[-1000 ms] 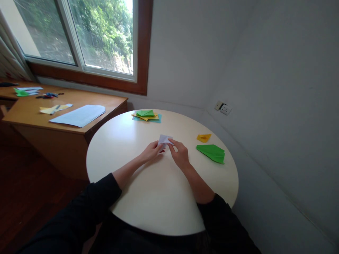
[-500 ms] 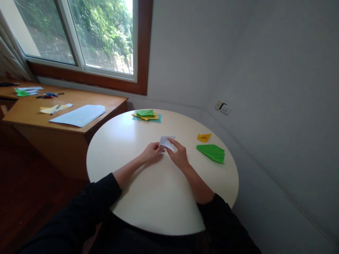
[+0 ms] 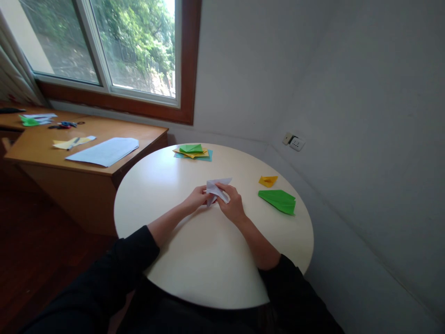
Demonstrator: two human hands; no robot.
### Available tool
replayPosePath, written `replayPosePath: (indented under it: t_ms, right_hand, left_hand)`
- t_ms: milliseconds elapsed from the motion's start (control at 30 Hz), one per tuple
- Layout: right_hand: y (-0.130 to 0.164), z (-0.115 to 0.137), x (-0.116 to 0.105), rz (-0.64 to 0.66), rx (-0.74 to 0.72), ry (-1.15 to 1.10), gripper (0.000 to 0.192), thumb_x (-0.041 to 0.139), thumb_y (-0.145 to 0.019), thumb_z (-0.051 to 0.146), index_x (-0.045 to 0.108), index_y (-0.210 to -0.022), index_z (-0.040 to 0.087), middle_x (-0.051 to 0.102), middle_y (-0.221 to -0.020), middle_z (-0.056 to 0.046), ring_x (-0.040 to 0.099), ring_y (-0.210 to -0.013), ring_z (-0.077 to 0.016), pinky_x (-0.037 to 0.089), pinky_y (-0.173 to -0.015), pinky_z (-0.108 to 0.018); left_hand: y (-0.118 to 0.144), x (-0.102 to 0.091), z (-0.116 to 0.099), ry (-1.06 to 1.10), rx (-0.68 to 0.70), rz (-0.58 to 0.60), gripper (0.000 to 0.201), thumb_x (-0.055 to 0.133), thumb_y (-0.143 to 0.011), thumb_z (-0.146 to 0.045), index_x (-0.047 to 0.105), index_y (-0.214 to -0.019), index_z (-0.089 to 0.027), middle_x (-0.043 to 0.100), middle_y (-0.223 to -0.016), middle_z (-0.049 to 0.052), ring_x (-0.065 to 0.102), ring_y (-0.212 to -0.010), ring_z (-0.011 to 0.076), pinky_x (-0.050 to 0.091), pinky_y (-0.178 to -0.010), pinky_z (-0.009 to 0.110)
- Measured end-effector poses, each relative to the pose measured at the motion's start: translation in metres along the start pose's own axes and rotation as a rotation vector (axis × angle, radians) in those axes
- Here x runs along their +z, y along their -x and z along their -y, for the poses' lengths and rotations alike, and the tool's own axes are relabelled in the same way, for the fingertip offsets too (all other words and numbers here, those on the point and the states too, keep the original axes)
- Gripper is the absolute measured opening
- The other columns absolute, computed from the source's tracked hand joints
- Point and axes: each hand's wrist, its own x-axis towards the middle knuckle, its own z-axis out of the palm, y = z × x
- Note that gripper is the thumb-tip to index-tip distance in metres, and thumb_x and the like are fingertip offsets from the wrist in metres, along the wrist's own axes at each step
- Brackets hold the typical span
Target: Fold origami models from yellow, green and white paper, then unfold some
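**Folding white paper at a round table**

Cream and smooth, the round table is bearing a small white paper at its middle. Both the left hand and right hand are pinching it shut between fingertips. Creasing well means aligning edges, then pressing firmly. Right of it, a crisp green paper plane is lying flat.

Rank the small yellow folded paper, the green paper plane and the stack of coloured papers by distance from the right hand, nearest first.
1. Small yellow folded paper, right of the right hand.
2. Green paper plane, farther right.
3. Stack of coloured papers, at the table's far edge.
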Motion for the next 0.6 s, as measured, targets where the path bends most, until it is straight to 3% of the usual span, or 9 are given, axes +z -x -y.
replayPosePath:
  t_ms: [200, 367, 600]
  right_hand:
    - [0.0005, -0.0041, 0.0038, -0.03, -0.085, 0.054, 0.039, 0.053, -0.074, 0.009, 0.058, -0.109, 0.026, 0.067, -0.103, -0.003, 0.061, -0.094, -0.0191, 0.045, -0.087, -0.039]
    - [0.0004, -0.0051, 0.0041, -0.063, -0.03, 0.074, 0.031, 0.051, -0.078, 0.013, 0.06, -0.106, 0.023, 0.068, -0.1, -0.004, 0.062, -0.091, -0.0186, 0.047, -0.085, -0.037]
    - [0.001, -0.0066, 0.0029, -0.087, 0.045, 0.057, 0.028, 0.049, -0.08, 0.014, 0.063, -0.103, 0.023, 0.069, -0.099, -0.004, 0.062, -0.089, -0.0181, 0.049, -0.083, -0.035]
  left_hand:
    - [0.0007, 0.0007, -0.0055, 0.131, -0.09, 0.004, 0.023, 0.068, -0.06, -0.02, 0.065, -0.08, -0.009, 0.062, -0.07, 0.004, 0.056, -0.066, 0.0127, 0.042, -0.066, 0.027]
    - [0.002, -0.0003, -0.0086, 0.197, -0.079, 0.073, 0.034, 0.072, -0.059, -0.022, 0.065, -0.09, -0.011, 0.064, -0.078, 0.006, 0.058, -0.071, 0.014, 0.042, -0.067, 0.027]
    - [0.0005, -0.0017, -0.0051, 0.134, -0.067, 0.041, 0.045, 0.075, -0.059, -0.027, 0.06, -0.099, -0.014, 0.063, -0.08, 0.005, 0.057, -0.069, 0.0125, 0.042, -0.066, 0.027]
